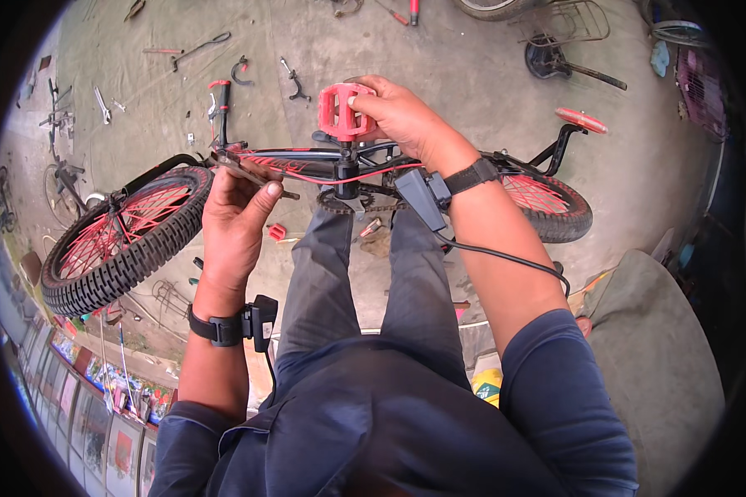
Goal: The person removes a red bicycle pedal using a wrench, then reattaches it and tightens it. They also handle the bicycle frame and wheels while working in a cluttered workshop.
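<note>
My right hand (404, 116) is closed around a red bicycle pedal (330, 113), with the thumb on its cage. The pedal is above the middle of a small black and red bicycle (294, 156); whether it is joined to the crank is hidden. Lower and to the left, my left hand (239, 217) pinches a slim, dark metal tool (261, 179) between thumb and fingers; its exact kind is unclear. The bicycle's frame lies across in front of my legs. Below the black bottom bracket (346, 172) the chain (340, 202) shows.
The bicycle's front wheel (128, 219) is at left, its rear wheel (547, 203) at right, near a red stabiliser wheel (582, 121). On the floor lie another red pedal (277, 232), a spanner (102, 106) and a black saddle (547, 58). A grey-green cloth (655, 331) lies at right.
</note>
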Demonstrator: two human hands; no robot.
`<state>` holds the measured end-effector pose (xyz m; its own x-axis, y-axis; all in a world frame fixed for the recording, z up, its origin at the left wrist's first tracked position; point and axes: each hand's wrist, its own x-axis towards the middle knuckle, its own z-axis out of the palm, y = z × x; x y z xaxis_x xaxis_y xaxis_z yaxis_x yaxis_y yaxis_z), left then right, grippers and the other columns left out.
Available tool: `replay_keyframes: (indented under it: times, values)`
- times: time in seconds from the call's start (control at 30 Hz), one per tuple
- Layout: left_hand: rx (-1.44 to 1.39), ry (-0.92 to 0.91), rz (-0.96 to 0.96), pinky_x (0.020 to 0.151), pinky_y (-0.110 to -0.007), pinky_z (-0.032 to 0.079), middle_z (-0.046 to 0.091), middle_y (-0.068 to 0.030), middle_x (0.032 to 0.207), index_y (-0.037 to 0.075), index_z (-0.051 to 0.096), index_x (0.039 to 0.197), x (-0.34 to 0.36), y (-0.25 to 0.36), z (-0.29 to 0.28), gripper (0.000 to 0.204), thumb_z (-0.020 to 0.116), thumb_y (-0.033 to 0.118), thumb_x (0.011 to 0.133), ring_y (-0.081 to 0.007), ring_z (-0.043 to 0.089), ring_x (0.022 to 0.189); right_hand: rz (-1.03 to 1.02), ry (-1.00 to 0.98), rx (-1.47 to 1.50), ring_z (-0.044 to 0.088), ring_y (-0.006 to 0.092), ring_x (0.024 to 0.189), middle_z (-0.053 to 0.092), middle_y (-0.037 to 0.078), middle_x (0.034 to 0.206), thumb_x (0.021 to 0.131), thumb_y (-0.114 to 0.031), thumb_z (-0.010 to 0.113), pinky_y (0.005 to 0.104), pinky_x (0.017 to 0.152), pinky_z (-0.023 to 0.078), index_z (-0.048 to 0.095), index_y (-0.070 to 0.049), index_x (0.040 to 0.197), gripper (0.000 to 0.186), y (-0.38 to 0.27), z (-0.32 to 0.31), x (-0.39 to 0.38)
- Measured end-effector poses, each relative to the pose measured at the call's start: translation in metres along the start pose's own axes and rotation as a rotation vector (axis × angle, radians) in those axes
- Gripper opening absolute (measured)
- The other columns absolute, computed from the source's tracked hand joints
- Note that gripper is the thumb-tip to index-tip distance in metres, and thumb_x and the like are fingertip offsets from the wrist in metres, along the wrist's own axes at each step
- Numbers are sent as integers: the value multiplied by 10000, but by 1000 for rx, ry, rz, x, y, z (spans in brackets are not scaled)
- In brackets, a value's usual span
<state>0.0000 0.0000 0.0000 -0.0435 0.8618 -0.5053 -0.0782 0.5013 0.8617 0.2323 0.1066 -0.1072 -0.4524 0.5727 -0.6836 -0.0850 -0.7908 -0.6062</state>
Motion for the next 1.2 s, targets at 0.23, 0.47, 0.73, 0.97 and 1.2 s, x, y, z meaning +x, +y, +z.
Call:
replay_keyframes:
  times: [0.23,0.47,0.73,0.97,1.2]
  values:
    - [137,0,59,968,-302,478,684,-72,1105,34,626,1077,10,6,6,107,643,49,973,-153,627,1042,7,58,5,704,241,971,623,166,1207,933,-175,615,368,742,634,475,51,1357,500,2,5,1]
    - [271,-111,221,942,-315,497,650,-91,1078,-7,649,1022,22,7,30,87,640,-35,941,-195,636,1078,-25,80,-23,711,243,917,647,171,1150,915,-140,603,366,730,632,503,57,1330,471,1,7,-2]
    - [227,-131,146,932,-299,501,677,-86,1095,4,662,1019,34,-6,45,96,671,-18,926,-173,640,1060,-23,40,-45,693,213,994,619,138,1239,968,-213,604,350,792,615,463,24,1401,514,5,2,-3]
    - [179,-53,-136,905,-271,520,730,-80,1066,-4,693,1075,38,3,15,173,715,20,905,-128,662,973,-47,71,-20,697,215,975,634,148,1208,958,-191,611,351,772,626,462,39,1401,521,10,2,-1]
    - [1016,-325,-147,673,-324,511,702,-94,845,32,683,965,70,32,0,133,722,111,866,-172,659,754,-40,48,-44,694,218,978,634,155,1195,947,-190,625,365,745,632,464,42,1391,526,11,0,4]
